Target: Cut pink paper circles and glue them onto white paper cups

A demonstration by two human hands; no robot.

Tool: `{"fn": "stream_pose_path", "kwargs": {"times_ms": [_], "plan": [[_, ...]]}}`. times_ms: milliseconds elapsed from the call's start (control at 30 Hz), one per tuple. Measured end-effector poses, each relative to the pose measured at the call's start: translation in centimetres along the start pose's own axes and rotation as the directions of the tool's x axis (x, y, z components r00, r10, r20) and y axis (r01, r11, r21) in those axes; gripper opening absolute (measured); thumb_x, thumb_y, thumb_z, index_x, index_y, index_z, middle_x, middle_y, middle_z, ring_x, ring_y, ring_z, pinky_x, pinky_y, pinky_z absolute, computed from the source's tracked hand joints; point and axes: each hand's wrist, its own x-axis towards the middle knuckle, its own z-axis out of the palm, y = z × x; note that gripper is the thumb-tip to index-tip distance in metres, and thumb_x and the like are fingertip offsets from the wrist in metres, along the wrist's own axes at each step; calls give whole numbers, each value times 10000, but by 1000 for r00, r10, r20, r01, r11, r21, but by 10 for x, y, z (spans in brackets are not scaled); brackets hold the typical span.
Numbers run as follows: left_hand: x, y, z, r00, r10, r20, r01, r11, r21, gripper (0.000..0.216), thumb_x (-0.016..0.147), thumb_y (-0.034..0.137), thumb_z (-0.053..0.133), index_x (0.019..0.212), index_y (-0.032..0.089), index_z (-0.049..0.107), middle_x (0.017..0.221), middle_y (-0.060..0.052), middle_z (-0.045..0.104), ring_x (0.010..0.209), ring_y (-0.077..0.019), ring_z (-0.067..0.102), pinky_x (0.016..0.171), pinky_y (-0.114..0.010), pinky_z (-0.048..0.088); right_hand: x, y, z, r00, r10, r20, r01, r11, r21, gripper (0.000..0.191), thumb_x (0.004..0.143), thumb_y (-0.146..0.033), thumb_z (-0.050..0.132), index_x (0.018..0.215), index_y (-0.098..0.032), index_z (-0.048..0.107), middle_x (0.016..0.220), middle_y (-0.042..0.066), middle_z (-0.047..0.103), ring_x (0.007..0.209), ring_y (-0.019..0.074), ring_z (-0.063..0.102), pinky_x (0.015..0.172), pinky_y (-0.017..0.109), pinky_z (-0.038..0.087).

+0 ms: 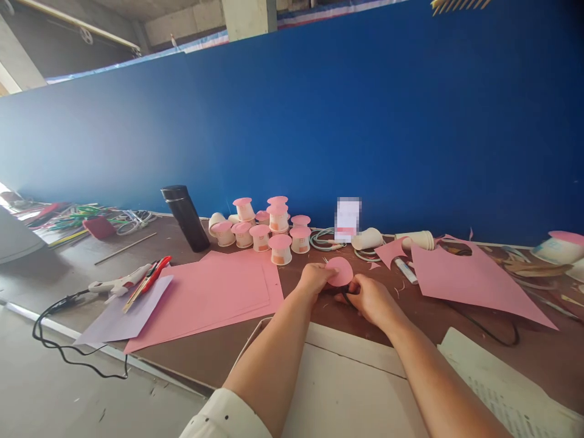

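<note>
A pink paper circle [340,272] is pinched at its left edge in my left hand [316,278]. My right hand [368,299], just below and right of the circle, is closed on scissors; part of a black handle [347,297] shows at the fingers. Thin metal tips poke out beside my left fingers, and the blades are mostly behind the paper. Several upturned paper cups [280,250] with pink discs on their bases stand beyond my left hand, some stacked. Right of my hands lies a pink sheet [474,277] with a rounded cut-out.
Pink sheets [214,289] lie left, beside a red utility knife [148,281] and a glue gun [121,283] with a black cord. A black bottle [185,219] leans near the blue panel [292,121]. Bare cups [367,238], a glue stick [406,271] and paper scraps lie right.
</note>
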Motion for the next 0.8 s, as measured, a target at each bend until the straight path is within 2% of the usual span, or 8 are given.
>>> {"fn": "stream_pose_path", "kwargs": {"times_ms": [67,133,300,400,500,633,700,800], "plan": [[-4,2,0,999,25,-26,-22,993,115,170,706,191,747,587,144,636,538,-13,561,506,-112,464,521,-239,364,-1,0,-6,1000,13,16,-13,1000,-19,312,678,-457,732,662,-246,503,612,-5,647,557,179,576,530,274,339],[-9,3,1,999,25,-23,-20,980,196,199,701,204,743,562,159,608,493,0,520,464,-108,414,491,-244,312,-3,-2,-13,1000,13,-4,-13,993,-113,311,676,-482,733,666,-249,527,653,13,670,613,206,602,539,287,333],[-16,5,2,999,41,30,-47,966,254,157,705,233,720,603,176,616,504,5,505,465,-120,412,498,-256,296,-7,-6,-24,1000,10,-26,-18,949,-315,299,679,-528,720,730,-259,601,790,60,711,743,271,653,559,304,305],[-15,6,2,997,75,22,-78,945,318,203,688,226,723,550,175,584,509,14,478,487,-111,386,510,-253,281,-9,-6,-24,999,-29,20,34,949,-314,234,695,-442,715,798,-249,635,852,72,727,784,280,666,566,305,308],[-15,8,2,994,111,-12,-99,923,371,264,689,219,718,502,174,537,490,29,426,495,-101,349,515,-253,261,-9,-3,-23,995,-61,84,79,969,-233,179,711,-361,701,834,-240,653,893,58,734,794,255,668,590,301,339],[-12,9,1,993,114,-38,-97,948,302,186,696,231,710,559,167,603,515,22,470,528,-114,399,546,-251,311,-6,3,-26,998,-49,50,57,982,-179,164,723,-338,705,846,-241,655,927,45,734,843,247,662,633,304,379],[-10,9,-1,991,103,-86,-84,975,204,82,694,225,707,656,160,674,590,1,559,585,-135,473,597,-255,370,-4,5,-28,999,-18,-27,13,984,-179,167,758,-367,681,872,-248,654,953,44,734,874,257,660,653,317,396],[-7,11,-5,973,125,-196,-103,988,117,104,709,226,686,772,154,728,706,-32,640,682,-164,539,667,-269,412,-2,7,-31,987,14,-159,-32,994,-105,190,823,-435,608,901,-271,663,984,34,736,881,255,663,673,334,420]]}}
